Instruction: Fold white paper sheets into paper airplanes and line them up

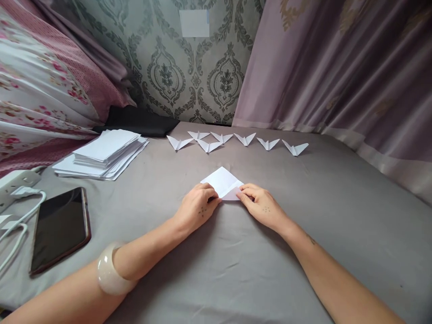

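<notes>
A small sheet of white paper point(220, 180) lies on the grey cloth in front of me, one corner pointing away. Its near right side is folded over in a shaded flap. My left hand point(199, 202) pinches the near left part, thumb and fingers closed on the edge. At the right corner, my right hand point(258, 198) grips the flap between thumb and curled fingers. Beyond the hands stand several folded white paper planes, among them a paper plane point(245, 140) in the middle of the row and another paper plane point(295, 148) at its right end.
Stacked white paper point(101, 155) sits at the back left, near a black cloth point(138, 120). A dark phone point(60, 229) and a white power strip point(18, 184) with cables lie at the left. Curtains point(324, 67) and a patterned wall point(195, 72) border the surface.
</notes>
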`<state>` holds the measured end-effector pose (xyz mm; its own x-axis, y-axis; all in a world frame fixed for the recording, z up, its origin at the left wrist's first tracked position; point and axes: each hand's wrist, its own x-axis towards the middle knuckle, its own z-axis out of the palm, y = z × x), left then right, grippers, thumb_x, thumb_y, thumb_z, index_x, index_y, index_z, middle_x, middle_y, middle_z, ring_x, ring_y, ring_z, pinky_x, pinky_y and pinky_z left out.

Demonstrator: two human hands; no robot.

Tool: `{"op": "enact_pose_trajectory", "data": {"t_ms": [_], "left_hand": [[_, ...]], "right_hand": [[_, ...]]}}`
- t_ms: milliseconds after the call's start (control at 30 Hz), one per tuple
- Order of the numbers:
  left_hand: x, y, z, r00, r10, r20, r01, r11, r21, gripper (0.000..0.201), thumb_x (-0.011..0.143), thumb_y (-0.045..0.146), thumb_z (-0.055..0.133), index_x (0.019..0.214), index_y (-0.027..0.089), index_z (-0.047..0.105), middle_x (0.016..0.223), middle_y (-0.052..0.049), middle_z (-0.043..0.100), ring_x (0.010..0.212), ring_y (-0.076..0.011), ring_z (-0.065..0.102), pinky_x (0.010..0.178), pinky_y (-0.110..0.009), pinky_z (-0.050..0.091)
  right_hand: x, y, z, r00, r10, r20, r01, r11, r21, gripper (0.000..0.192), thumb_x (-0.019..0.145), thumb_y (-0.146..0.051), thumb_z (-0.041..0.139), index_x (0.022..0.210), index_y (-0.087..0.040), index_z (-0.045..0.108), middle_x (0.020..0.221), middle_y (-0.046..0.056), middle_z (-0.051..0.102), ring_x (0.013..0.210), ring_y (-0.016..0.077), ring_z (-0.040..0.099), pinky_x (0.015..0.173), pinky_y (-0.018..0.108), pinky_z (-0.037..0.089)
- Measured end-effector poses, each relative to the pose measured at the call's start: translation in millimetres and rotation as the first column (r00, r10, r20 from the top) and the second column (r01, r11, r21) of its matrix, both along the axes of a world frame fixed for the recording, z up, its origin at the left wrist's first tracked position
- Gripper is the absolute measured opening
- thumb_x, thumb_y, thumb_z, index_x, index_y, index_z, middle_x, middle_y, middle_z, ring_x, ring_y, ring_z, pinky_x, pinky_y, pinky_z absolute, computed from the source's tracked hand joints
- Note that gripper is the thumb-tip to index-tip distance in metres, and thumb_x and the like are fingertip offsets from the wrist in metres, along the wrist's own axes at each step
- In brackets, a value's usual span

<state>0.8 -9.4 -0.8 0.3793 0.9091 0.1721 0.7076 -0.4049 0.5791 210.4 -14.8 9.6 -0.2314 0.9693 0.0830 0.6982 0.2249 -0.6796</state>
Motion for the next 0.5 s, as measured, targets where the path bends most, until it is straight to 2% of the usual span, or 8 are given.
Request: {"op": "enact_pose_trajectory", "data": {"t_ms": [133,333,500], "left_hand": [[2.1,-0.4,1.5,0.997,0.067,0.038,-0.066,0.997,-0.044,0.018,0.087,0.027,0.055,0.079,0.019,0.07,0.095,-0.007,0.064,0.093,-0.0229,0.059,0.076,-0.032,0.046],[3.5,-1.9,3.4,0.991,0.109,0.072,-0.1,0.988,-0.116,0.016,0.086,0.026,0.056,0.079,0.018,0.069,0.096,-0.007,0.062,0.095,-0.0227,0.056,0.078,-0.033,0.045],[4.8,0.3,2.1,0.984,0.15,0.096,-0.133,0.977,-0.164,0.014,0.084,0.027,0.058,0.078,0.019,0.068,0.097,-0.007,0.06,0.097,-0.0234,0.055,0.077,-0.034,0.045]], "right_hand": [[-5.0,3.5,-3.3,0.996,-0.084,0.01,0.084,0.996,0.034,0.037,0.092,-0.036,0.045,0.06,-0.019,0.057,0.097,0.003,0.064,0.074,0.013,0.058,0.071,0.027,0.041],[-8.4,9.1,-10.9,0.981,-0.169,0.09,0.156,0.978,0.14,0.029,0.089,-0.033,0.049,0.065,-0.019,0.055,0.089,0.003,0.059,0.076,0.0146,0.056,0.075,0.029,0.04],[-10.2,11.7,-12.8,0.965,-0.202,0.167,0.178,0.973,0.147,0.028,0.088,-0.035,0.05,0.064,-0.02,0.049,0.085,0.002,0.055,0.071,0.0145,0.053,0.07,0.029,0.04]]}}
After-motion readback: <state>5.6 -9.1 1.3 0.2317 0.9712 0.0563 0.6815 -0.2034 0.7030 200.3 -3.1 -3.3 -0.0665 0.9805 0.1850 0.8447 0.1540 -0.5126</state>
